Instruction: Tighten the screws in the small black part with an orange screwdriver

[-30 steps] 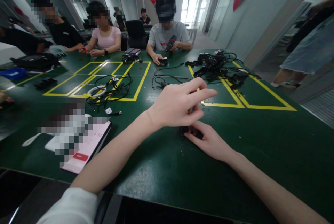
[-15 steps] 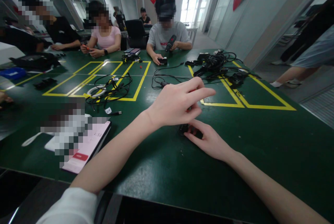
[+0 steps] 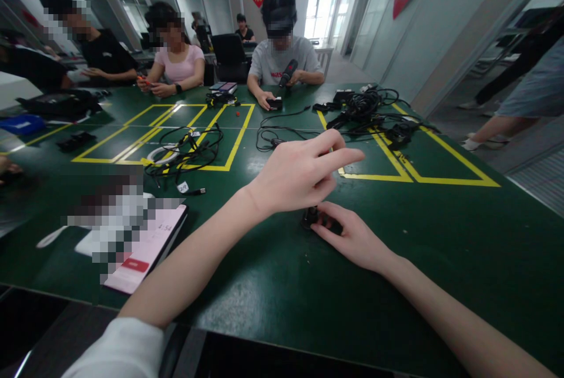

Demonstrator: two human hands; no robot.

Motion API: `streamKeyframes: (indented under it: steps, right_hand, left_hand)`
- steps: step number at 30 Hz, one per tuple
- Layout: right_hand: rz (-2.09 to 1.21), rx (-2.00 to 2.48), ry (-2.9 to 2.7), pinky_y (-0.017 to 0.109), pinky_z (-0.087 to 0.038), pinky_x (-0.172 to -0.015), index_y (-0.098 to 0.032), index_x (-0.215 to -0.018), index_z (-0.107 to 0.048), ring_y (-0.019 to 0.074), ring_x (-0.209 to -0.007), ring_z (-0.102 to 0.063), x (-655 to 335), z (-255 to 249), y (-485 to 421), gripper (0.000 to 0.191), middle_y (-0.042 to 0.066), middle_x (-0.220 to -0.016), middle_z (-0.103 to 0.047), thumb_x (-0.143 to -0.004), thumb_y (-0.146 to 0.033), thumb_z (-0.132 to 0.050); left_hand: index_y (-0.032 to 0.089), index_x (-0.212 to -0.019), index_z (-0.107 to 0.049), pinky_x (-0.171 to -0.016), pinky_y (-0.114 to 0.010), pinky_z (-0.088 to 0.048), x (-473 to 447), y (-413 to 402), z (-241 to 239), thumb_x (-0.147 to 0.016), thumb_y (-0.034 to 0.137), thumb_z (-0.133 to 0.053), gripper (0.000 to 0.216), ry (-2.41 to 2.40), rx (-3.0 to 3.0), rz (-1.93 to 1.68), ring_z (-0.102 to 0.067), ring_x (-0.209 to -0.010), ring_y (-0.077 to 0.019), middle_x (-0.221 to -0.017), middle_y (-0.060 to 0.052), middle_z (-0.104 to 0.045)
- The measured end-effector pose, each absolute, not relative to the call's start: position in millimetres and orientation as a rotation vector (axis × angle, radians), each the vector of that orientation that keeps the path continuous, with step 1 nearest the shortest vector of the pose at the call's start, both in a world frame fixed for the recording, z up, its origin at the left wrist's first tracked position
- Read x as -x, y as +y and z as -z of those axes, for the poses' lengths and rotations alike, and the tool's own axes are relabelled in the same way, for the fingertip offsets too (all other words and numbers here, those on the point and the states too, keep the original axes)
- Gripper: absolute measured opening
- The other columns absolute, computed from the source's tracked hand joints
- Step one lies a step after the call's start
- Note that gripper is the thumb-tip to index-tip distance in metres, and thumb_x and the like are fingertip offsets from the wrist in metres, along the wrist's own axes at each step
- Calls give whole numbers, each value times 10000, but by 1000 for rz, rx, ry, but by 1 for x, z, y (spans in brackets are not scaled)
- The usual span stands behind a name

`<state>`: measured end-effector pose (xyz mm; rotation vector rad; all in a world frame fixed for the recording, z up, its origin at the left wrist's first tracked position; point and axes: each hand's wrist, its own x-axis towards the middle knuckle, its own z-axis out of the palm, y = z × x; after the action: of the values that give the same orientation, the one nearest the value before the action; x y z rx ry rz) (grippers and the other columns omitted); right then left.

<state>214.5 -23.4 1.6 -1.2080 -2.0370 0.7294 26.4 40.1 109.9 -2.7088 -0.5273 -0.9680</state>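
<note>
A small black object with a round base (image 3: 309, 218) stands upright on the green table, its upper part hidden behind my left hand. My right hand (image 3: 355, 240) rests low beside it, thumb and fingertips closed around its right side. Just above is my left hand (image 3: 299, 173), back toward me, the fingers bent and one reaching out to the right. Its thumb and whatever it may hold are out of sight, so I cannot tell whether it grips the object's top.
A pink-screened device (image 3: 147, 246) lies at the left. Coiled black cables (image 3: 207, 146) sit beyond it, with a larger cable tangle (image 3: 363, 109) at the back right. Yellow tape (image 3: 240, 143) marks the table. A person in grey (image 3: 286, 60) works opposite, holding black items.
My hands and the black object stay almost still. A person in black at the far left has shifted, and someone at the right edge has moved slightly.
</note>
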Motion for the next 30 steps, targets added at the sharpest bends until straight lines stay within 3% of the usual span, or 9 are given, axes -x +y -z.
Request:
streamKeyframes:
  steps: [6,12,19,24,30]
  right_hand:
    - [-739,1213,-2048,356,-559,-714,-174,-1153,-678,207,-793,-644,-215,0,-23,237,81,-978,-715,-949,-264,-596]
    - [-716,1218,-2039,368,-561,-722,-170,-1149,-678,208,-774,-643,-215,2,-22,233,78,-960,-716,-954,-264,-591]
    - [-738,1216,-2034,356,-556,-722,-170,-1153,-673,207,-797,-647,-215,1,-23,229,81,-987,-716,-957,-252,-588]
    - [-721,1211,-2032,356,-559,-721,-170,-1156,-672,202,-776,-644,-215,2,-23,232,78,-975,-718,-958,-263,-597]
    - [-717,1218,-2026,354,-562,-711,-168,-1151,-680,200,-765,-639,-215,3,-23,235,80,-963,-712,-959,-270,-591]
  left_hand:
    - [209,-1278,-653,-635,-231,-437,-26,42,-109,-951,114,-412,418,-584,2691,962,-654,-822,-121,-1151,-58,-683]
    - [178,-1262,-667,-780,-277,-508,-27,40,-111,-893,123,-473,421,-548,2747,943,-653,-867,-157,-1116,-83,-673]
    - [215,-1353,-623,-720,-230,-517,-24,41,-113,-935,123,-470,454,-624,2893,991,-669,-889,-133,-1242,-88,-657]
    - [167,-1262,-688,-723,-240,-516,-23,44,-115,-940,180,-519,364,-621,3008,1191,-687,-892,-155,-1064,-75,-731]
    - [141,-1121,-741,-730,-245,-532,-19,40,-124,-914,143,-456,353,-625,3303,1330,-696,-785,-139,-910,-42,-759]
